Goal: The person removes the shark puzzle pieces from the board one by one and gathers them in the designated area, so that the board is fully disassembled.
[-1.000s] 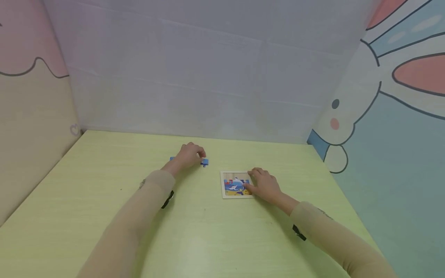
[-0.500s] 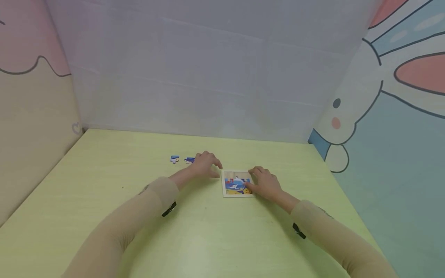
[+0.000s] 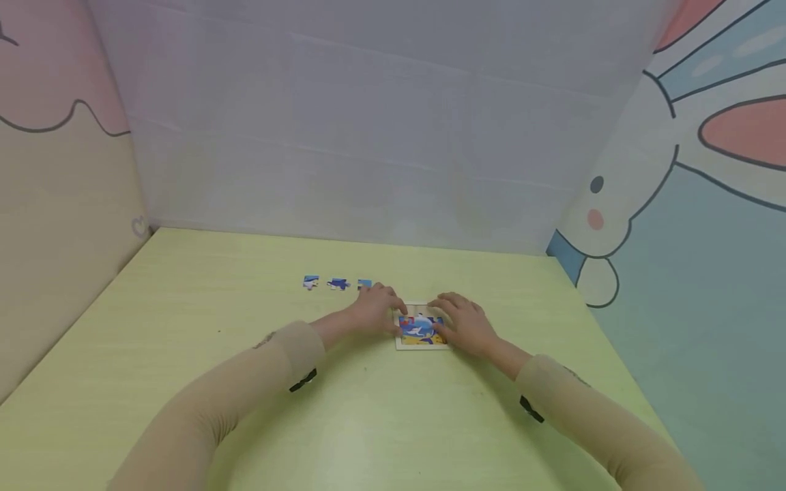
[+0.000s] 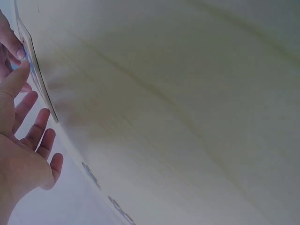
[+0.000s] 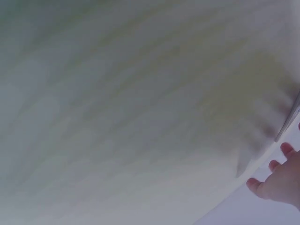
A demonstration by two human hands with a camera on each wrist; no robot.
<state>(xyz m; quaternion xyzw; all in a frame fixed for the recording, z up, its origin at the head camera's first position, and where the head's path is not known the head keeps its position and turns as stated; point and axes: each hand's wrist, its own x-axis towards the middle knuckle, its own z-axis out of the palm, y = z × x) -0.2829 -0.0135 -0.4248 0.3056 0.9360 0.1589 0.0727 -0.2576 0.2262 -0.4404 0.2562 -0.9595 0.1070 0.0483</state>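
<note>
puzzle tray (image 3: pixel 421 348): prob light n stiff, I'd grab its edges | left hand (image 3: pixel 372 311): fingers spread | right hand (image 3: pixel 469 329): fingers apart, on tray's right side

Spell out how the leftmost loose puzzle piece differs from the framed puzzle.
The leftmost loose puzzle piece is small and knobbed; the framed puzzle is larger and straight-edged. The piece lies apart from the left hand and right hand, which partly cover the framed puzzle. Both lie on the table and show blue.

Puzzle frame (image 3: pixel 420 348) — partly hidden.
</note>
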